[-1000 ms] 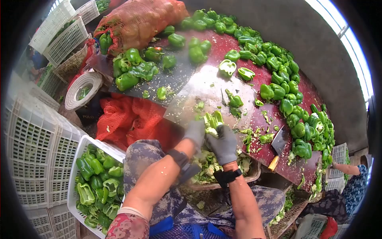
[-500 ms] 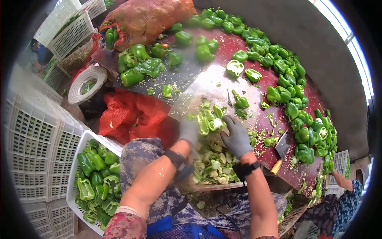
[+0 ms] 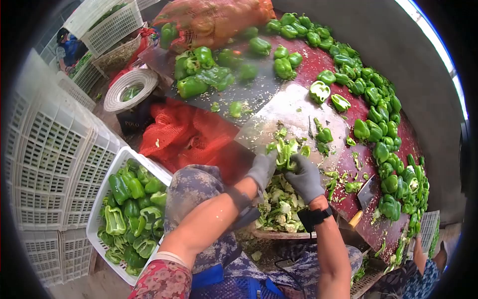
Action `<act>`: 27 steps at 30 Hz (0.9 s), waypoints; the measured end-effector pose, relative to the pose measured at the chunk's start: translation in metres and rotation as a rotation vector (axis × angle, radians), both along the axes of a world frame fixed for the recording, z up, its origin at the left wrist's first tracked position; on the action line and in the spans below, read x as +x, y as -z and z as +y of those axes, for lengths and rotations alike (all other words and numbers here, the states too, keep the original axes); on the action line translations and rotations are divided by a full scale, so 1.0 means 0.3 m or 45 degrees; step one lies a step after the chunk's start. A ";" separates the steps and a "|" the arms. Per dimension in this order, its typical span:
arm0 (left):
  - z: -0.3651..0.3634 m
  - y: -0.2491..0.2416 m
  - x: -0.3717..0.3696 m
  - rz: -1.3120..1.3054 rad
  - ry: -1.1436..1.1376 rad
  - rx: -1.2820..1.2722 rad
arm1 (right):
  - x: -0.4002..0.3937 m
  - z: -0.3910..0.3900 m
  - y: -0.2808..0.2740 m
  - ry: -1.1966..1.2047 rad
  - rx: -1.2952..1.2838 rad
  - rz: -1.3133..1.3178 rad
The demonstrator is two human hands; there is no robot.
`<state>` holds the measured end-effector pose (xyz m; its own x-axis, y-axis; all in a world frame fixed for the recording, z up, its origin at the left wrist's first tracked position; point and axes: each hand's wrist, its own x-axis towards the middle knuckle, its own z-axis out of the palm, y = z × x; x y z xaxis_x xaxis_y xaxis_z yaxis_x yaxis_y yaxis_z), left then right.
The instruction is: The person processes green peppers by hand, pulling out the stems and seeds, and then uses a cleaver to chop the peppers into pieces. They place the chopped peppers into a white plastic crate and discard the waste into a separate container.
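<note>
Left hand (image 3: 263, 171), right hand (image 3: 304, 178) curled, pepper (image 3: 285, 151) between

Holds an opened green pepper (image 3: 285, 152) between gloved left hand (image 3: 264, 168) and gloved right hand (image 3: 303, 178), mid-frame, just above a tray (image 3: 279, 234) of pale green scraps (image 3: 281, 207). Shows whole peppers (image 3: 382, 152) heaped along the bench (image 3: 348, 204) at right, near a cleaver (image 3: 367, 192). Includes a white crate (image 3: 149, 163) of peppers at lower left and an orange mesh sack (image 3: 214, 22) at upper centre.
</note>
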<state>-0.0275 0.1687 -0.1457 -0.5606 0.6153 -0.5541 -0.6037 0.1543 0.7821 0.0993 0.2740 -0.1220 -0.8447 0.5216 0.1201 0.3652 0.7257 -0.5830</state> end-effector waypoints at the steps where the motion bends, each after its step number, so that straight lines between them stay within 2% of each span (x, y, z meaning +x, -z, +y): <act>1: -0.009 -0.037 0.005 -0.119 0.030 0.105 | 0.004 -0.007 -0.016 -0.038 0.013 0.056; 3: -0.022 -0.087 0.007 -0.350 0.099 0.322 | 0.007 -0.025 -0.087 -0.090 -0.214 -0.055; 5: -0.029 -0.039 0.002 -0.275 0.245 0.413 | 0.014 -0.053 -0.212 -0.023 -0.543 -0.235; 6: -0.035 -0.014 0.007 -0.299 0.315 0.457 | 0.021 -0.054 -0.255 -0.094 -0.839 -0.180; 9: -0.087 -0.075 -0.012 -0.548 0.530 0.589 | 0.075 -0.009 -0.225 -0.325 -1.077 -0.077; 10: -0.101 -0.118 -0.006 -0.460 0.493 0.630 | 0.092 -0.006 -0.239 -0.291 -1.058 -0.173; 11: -0.112 -0.161 0.002 -0.370 0.451 0.670 | 0.107 -0.013 -0.249 -0.293 -1.072 -0.120; 14: -0.101 -0.155 0.005 -0.314 0.527 0.690 | 0.129 -0.037 -0.262 -0.312 -0.964 -0.020; 17: -0.095 -0.156 0.005 -0.501 0.517 0.762 | 0.130 -0.080 -0.211 -0.207 -0.924 0.203; 19: -0.095 -0.187 0.005 -0.481 0.428 0.734 | 0.120 -0.112 -0.201 -0.141 -0.854 0.324; 23: -0.087 -0.218 0.003 -0.424 0.160 0.643 | 0.083 -0.175 -0.192 0.097 -0.373 0.631; 24: -0.087 -0.237 -0.001 -0.433 0.099 0.622 | 0.061 -0.204 -0.189 0.126 -0.559 0.831; 27: -0.133 -0.313 -0.029 -0.372 -0.035 0.569 | 0.070 -0.213 -0.273 0.638 -1.183 0.971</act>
<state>-0.0363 0.1288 -0.0519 -0.4414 0.8145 -0.3766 -0.8054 -0.1745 0.5664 0.1203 0.2102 -0.0402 -0.4149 0.9050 -0.0936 -0.1665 -0.1766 -0.9701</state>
